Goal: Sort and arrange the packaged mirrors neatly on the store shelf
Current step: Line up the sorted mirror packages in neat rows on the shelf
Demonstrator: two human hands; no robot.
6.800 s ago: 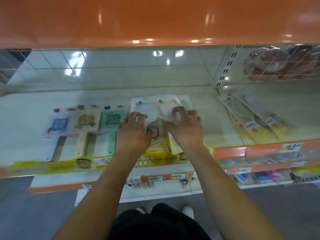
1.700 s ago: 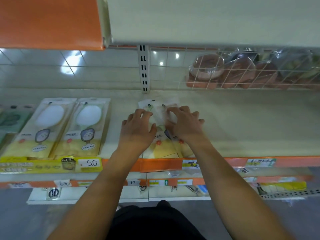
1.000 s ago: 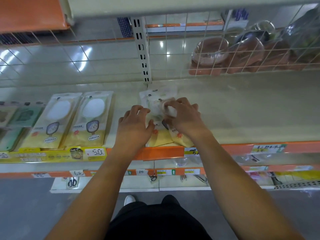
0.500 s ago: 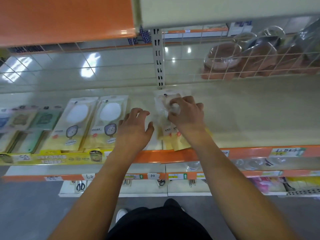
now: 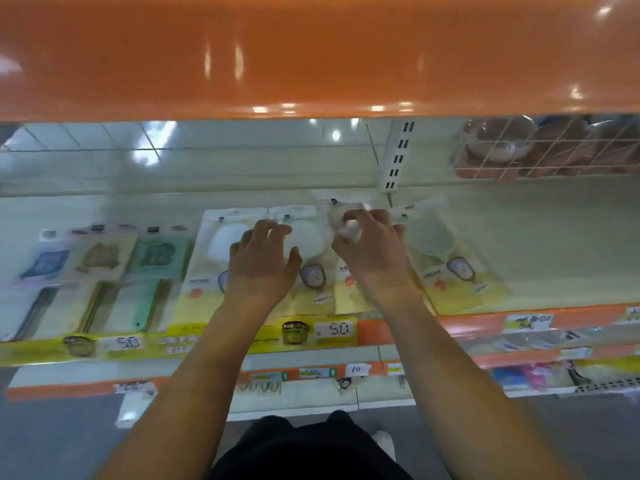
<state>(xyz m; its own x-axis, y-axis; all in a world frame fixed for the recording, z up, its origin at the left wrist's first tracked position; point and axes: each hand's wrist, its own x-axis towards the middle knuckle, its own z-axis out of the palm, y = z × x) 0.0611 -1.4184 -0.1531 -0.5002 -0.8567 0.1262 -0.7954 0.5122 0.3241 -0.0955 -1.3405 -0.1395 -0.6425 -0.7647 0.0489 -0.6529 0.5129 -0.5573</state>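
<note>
Mirror pack carried leftward to join the row.
Right hand [image 5: 372, 252] pinched the mirror pack [image 5: 341, 216], now beside two shelved packs [image 5: 211, 258]; left hand [image 5: 263, 261] hovered, fingers spread and holding nothing.

I see four yellow-and-clear mirror packs [image 5: 446, 268] lying flat in a row on the cream shelf [image 5: 554, 244], one overlapping its neighbour; smaller green and blue packs [image 5: 156, 254] lie left.
</note>
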